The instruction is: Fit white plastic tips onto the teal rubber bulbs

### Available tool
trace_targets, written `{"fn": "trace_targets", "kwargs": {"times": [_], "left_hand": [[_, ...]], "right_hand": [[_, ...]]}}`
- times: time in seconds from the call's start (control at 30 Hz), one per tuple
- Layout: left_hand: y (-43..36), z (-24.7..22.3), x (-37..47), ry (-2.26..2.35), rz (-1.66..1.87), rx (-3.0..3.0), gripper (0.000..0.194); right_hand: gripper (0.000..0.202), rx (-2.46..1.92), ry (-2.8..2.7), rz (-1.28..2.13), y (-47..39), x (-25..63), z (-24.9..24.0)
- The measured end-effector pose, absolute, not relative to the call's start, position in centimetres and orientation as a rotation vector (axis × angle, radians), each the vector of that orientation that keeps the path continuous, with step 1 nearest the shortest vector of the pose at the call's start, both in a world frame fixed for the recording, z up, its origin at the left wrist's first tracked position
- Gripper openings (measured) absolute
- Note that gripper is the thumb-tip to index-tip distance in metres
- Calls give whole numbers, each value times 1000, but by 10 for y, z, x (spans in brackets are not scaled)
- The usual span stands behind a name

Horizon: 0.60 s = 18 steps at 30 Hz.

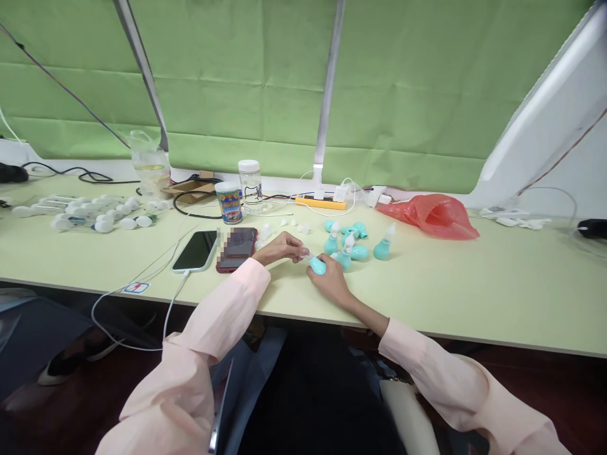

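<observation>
Low over the table, my right hand (331,282) is wrapped round a turquoise squeeze bulb (317,266), which looks like part of a nasal aspirator. My left hand (285,247) pinches the small clear tip (307,254) at the bulb's upper left end; whether the tip sits fully in the bulb I cannot tell. Beyond my right hand are bulbs with pale tips, among them an upright one (331,242), and others without visible tips, such as a turquoise bulb (359,253). Farther right stands another tipped bulb (382,248). Small whitish parts (265,232) lie behind my left hand.
Two phones, a white-edged one (195,250) on a cable and a dark red one (236,249), lie left. Behind are a printed cup (229,203), a clear jar (251,189), a yellow power strip (320,202) and a red plastic bag (429,216). White-headed items (104,222) lie far left.
</observation>
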State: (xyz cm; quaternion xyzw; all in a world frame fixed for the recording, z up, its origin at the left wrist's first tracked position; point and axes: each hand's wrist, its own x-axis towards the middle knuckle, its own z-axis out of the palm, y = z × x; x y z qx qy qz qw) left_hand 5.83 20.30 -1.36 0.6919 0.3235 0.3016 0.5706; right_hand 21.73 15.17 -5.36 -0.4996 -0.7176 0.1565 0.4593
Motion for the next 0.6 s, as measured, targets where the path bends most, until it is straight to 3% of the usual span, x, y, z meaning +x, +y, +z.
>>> {"fn": "trace_targets", "kwargs": {"times": [0.23,0.6], "left_hand": [[207,-15,56,651,651,1730,29],[207,-12,55,712,593,1823,37]], "right_hand": [[10,-1148,-1735,603,156,221,-54],[11,-1099,-1575,1438,158,227,-38]]}}
